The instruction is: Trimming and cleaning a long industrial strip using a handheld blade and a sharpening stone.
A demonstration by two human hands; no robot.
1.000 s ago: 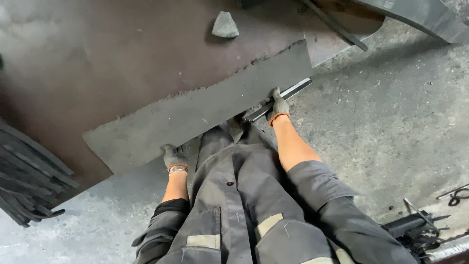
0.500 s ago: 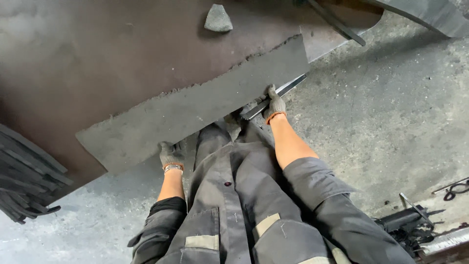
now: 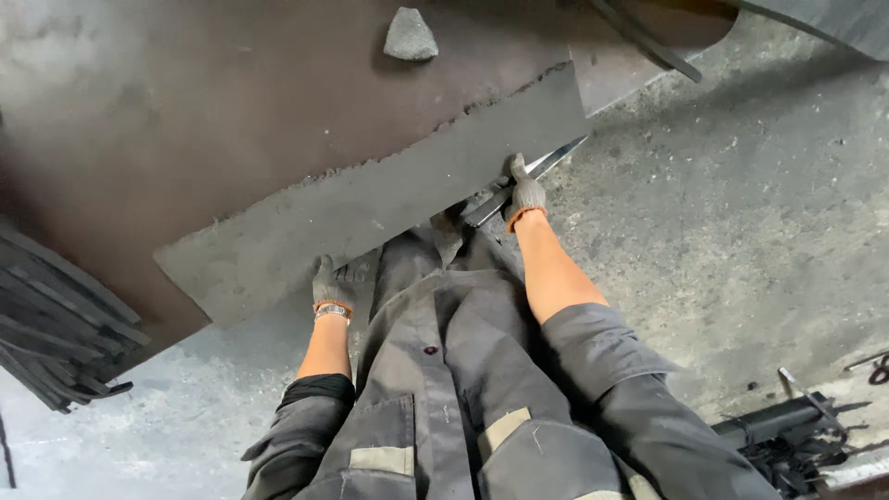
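Concrete floor fills the right; across the middle, our left hand and right hand now grip the grey sheet strip, lifted higher off the brown plate than before.

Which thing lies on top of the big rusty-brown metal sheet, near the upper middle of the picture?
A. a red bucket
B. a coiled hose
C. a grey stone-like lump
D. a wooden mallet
C: a grey stone-like lump rests on the rusty-brown metal sheet, above the dark grey plate that both gloved hands grip.
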